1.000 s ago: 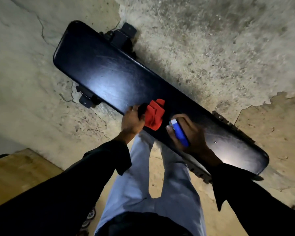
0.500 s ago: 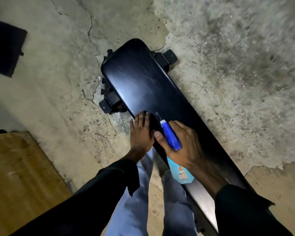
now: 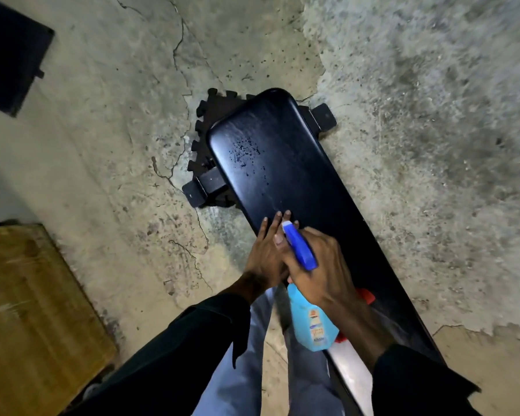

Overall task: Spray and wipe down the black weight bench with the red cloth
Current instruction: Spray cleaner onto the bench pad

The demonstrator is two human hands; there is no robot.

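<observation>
The black weight bench (image 3: 285,163) runs from the upper middle down to the lower right, with spray droplets (image 3: 243,151) on its far end. My right hand (image 3: 318,265) grips a light blue spray bottle (image 3: 311,322) with a dark blue nozzle (image 3: 300,247) aimed at the far end. My left hand (image 3: 266,253) lies flat on the bench's near edge with fingers spread, partly under the right hand. The red cloth (image 3: 365,295) lies on the bench behind my right wrist, mostly hidden.
The bench's feet (image 3: 201,187) rest on a dark toothed mat (image 3: 213,109) on cracked concrete. A wooden box (image 3: 27,310) stands at lower left. A black mat (image 3: 9,52) lies at the upper left corner. My legs are between box and bench.
The view has swung toward the bench's far end. The left hand let go of the red cloth and now lies flat. Droplets have appeared on the bench. The bottle points farther up the bench.
</observation>
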